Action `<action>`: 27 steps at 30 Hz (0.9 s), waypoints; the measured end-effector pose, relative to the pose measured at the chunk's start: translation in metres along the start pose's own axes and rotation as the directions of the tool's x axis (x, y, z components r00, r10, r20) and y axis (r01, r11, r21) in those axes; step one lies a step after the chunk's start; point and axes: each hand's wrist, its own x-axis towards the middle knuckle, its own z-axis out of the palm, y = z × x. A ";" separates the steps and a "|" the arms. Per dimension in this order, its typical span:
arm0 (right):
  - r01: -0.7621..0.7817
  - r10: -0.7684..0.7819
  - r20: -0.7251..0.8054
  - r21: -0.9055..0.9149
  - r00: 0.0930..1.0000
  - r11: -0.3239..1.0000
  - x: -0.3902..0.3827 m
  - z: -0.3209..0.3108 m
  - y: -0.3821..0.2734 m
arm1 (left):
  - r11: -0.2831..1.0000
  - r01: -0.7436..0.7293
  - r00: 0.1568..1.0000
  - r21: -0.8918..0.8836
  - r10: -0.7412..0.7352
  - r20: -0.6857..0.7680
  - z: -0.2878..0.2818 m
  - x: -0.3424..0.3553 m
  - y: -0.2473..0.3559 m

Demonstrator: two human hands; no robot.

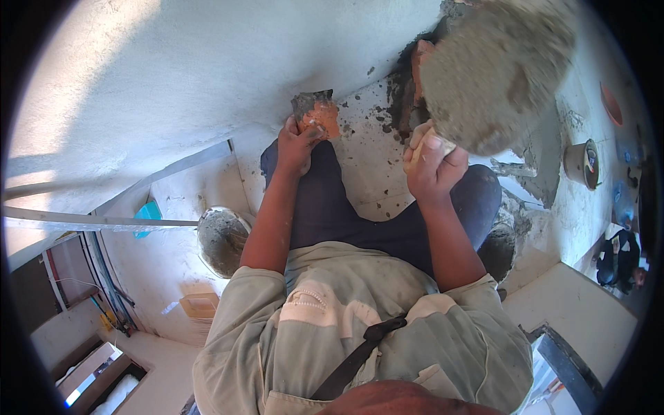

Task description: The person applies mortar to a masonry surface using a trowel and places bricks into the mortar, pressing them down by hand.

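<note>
My left hand grips a broken piece of orange brick, its far end coated in dark grey mortar. It is held just above my left knee, near the white wall. My right hand is wrapped round the pale handle of a trowel. The trowel's broad blade is raised, covered in grey mortar and slightly blurred. It hides part of the corner behind it, where orange brick and dark wet mortar show against the wall.
Mortar splashes dot the pale floor between my legs. A mortar-crusted bucket stands at my left, with a teal object beyond it. A long straight bar crosses the left side. At the right stands a small bucket.
</note>
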 end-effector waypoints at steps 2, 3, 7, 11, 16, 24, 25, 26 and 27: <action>0.026 -0.028 0.006 0.163 1.000 0.986 -0.019 0.004 0.015 | 0.999 -0.020 1.000 -0.031 0.020 0.019 0.000 -0.003 -0.001; -0.092 0.109 0.121 -0.141 0.987 0.986 -0.029 0.007 0.031 | 0.998 -0.038 0.999 -0.050 0.040 0.029 -0.001 0.000 -0.002; -0.049 0.355 0.344 -0.655 0.869 0.754 -0.035 0.003 0.077 | 0.994 0.107 0.994 -0.002 -0.107 -0.029 -0.023 -0.001 -0.009; -0.251 0.266 0.137 -0.119 0.954 0.961 -0.007 -0.012 -0.005 | 0.999 0.050 0.998 -0.021 -0.051 -0.036 -0.036 -0.007 -0.014; -0.196 0.231 0.203 -0.178 0.952 0.964 -0.035 -0.002 0.039 | 0.998 -0.018 0.999 -0.057 0.020 0.039 -0.021 -0.006 -0.007; -0.460 0.467 0.118 -0.087 0.876 0.884 -0.007 -0.015 -0.003 | 0.998 0.020 1.000 -0.065 -0.020 0.000 -0.036 -0.032 -0.014; -0.417 0.412 0.112 0.024 0.904 0.908 -0.007 -0.016 -0.009 | 0.996 0.002 1.000 -0.094 0.000 0.018 -0.030 -0.029 -0.009; -0.367 0.356 0.100 0.135 0.929 0.920 -0.009 -0.017 -0.016 | 0.995 -0.020 0.999 -0.096 0.024 0.035 -0.026 -0.025 -0.007; -0.363 0.352 0.146 0.055 0.925 0.930 -0.011 -0.015 -0.015 | 0.995 -0.038 0.998 -0.094 0.043 0.050 -0.023 -0.024 -0.005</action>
